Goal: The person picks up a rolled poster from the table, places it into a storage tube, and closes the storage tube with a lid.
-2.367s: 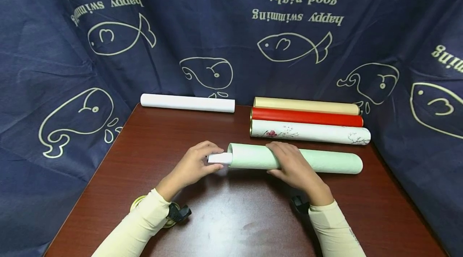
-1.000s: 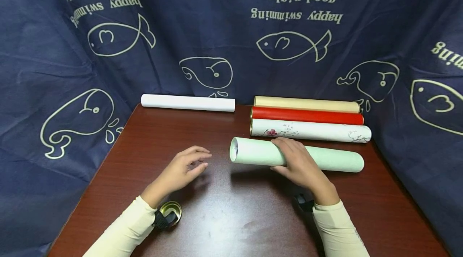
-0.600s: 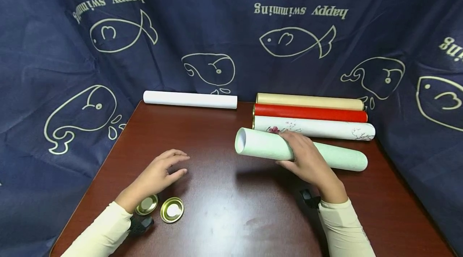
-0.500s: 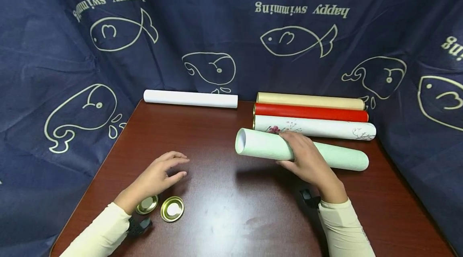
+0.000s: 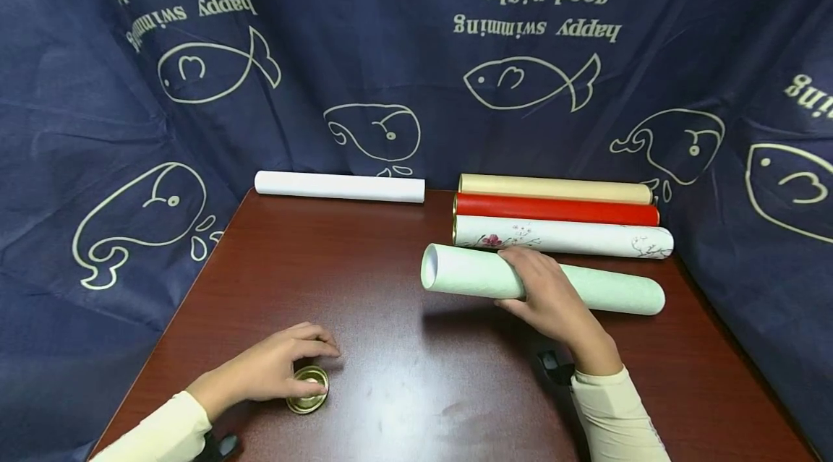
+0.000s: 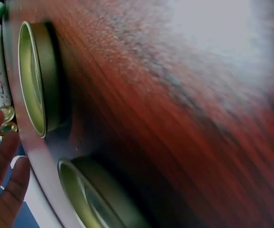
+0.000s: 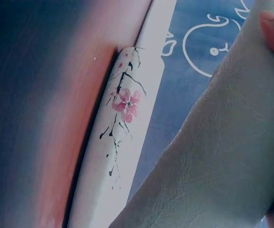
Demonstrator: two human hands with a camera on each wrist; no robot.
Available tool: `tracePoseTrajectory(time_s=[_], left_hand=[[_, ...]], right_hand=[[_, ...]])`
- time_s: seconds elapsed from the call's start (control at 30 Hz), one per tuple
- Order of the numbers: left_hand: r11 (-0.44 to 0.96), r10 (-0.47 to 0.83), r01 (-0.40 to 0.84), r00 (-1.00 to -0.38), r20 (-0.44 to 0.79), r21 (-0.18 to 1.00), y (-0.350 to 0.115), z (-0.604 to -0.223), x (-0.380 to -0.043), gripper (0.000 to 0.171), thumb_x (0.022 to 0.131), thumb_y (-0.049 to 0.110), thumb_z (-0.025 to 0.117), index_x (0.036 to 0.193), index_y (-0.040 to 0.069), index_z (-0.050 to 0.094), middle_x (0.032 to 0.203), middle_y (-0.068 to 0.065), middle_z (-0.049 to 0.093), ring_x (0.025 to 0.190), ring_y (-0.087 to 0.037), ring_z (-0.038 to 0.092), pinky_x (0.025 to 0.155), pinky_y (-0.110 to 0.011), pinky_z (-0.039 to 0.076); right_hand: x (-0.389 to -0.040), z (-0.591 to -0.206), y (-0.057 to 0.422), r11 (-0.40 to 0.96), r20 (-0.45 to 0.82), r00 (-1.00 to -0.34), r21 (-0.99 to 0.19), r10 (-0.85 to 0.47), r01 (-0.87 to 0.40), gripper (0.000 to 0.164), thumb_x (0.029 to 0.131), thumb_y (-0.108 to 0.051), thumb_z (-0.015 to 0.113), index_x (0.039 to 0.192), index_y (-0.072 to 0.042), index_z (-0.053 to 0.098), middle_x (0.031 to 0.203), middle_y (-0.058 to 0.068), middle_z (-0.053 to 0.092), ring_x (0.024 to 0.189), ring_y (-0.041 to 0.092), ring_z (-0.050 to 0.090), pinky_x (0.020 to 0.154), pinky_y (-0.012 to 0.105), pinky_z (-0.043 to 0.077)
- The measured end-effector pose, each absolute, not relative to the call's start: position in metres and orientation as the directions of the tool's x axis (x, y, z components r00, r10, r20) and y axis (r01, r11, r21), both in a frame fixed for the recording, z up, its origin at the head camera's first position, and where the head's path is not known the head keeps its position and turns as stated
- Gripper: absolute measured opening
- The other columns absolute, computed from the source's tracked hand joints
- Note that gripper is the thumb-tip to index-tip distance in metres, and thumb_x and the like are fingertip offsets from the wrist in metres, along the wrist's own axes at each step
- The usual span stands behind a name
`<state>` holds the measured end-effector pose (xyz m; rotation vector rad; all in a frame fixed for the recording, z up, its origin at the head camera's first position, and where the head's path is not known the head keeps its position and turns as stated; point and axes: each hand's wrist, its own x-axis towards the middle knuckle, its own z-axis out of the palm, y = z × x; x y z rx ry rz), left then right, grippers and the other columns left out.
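My right hand (image 5: 553,299) grips a pale green paper tube (image 5: 468,272) around its middle. The tube's left end is uncovered and lifted off the table, a shadow beneath it. In the right wrist view the tube (image 7: 212,156) fills the right side, with a fingertip on it. My left hand (image 5: 267,368) hovers with spread, bent fingers over a round gold metal lid (image 5: 304,405), its thumb in front of the lid. Two such lids appear in the left wrist view, one upper (image 6: 46,80) and one lower (image 6: 94,190); the hand covers the second in the head view.
At the back right lie a cream tube (image 5: 553,187), a red tube (image 5: 560,210) and a white flower-printed tube (image 5: 586,238), side by side. A white tube (image 5: 338,186) lies at the back left. Dark blue curtain (image 5: 390,35) surrounds the brown table (image 5: 364,252).
My left hand let go of a white roll at the green tube's mouth; the roll went inside. That hand then moved left and nearer, over the lids. My right hand raised the tube's left end.
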<state>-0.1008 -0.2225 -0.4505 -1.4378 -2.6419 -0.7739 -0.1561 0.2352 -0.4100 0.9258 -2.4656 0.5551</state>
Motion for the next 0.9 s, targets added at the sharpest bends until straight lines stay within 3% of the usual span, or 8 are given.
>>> tracePoseTrajectory(time_s=[0.27, 0.67, 0.9], left_hand=[[0.472, 0.827, 0.829, -0.534, 0.174, 0.300, -0.233, -0.449, -0.091, 0.061, 0.064, 0.048, 0.088, 0.117, 0.021, 0.071, 0.111, 0.015, 0.057, 0.101, -0.007, 0.055, 0.084, -0.031, 0.051], [0.543, 0.810, 0.801, -0.579, 0.093, 0.251, -0.228, -0.451, -0.090, 0.056, 0.065, 0.033, 0.086, 0.117, 0.020, 0.071, 0.108, 0.015, 0.056, 0.097, -0.005, 0.053, 0.077, -0.024, 0.051], [0.543, 0.748, 0.762, -0.630, 0.208, 0.353, -0.211, -0.441, -0.104, 0.054, 0.070, 0.023, 0.084, 0.121, 0.012, 0.068, 0.115, 0.010, 0.055, 0.104, -0.008, 0.053, 0.083, -0.028, 0.051]], right_hand=[[-0.157, -0.412, 0.234, 0.691, 0.538, -0.669, -0.205, -0.512, -0.693, 0.077, 0.062, -0.013, 0.093, 0.128, 0.001, 0.054, 0.125, 0.019, 0.060, 0.118, 0.037, 0.055, 0.100, 0.053, 0.039], [-0.159, -0.412, 0.231, 0.690, 0.533, -0.667, -0.199, -0.519, -0.696, 0.077, 0.062, -0.014, 0.094, 0.127, 0.000, 0.055, 0.124, 0.017, 0.060, 0.117, 0.034, 0.055, 0.098, 0.053, 0.040], [-0.156, -0.416, 0.230, 0.700, 0.515, -0.674, -0.183, -0.530, -0.691, 0.077, 0.062, -0.016, 0.093, 0.128, 0.000, 0.055, 0.124, 0.019, 0.060, 0.115, 0.036, 0.056, 0.097, 0.054, 0.041]])
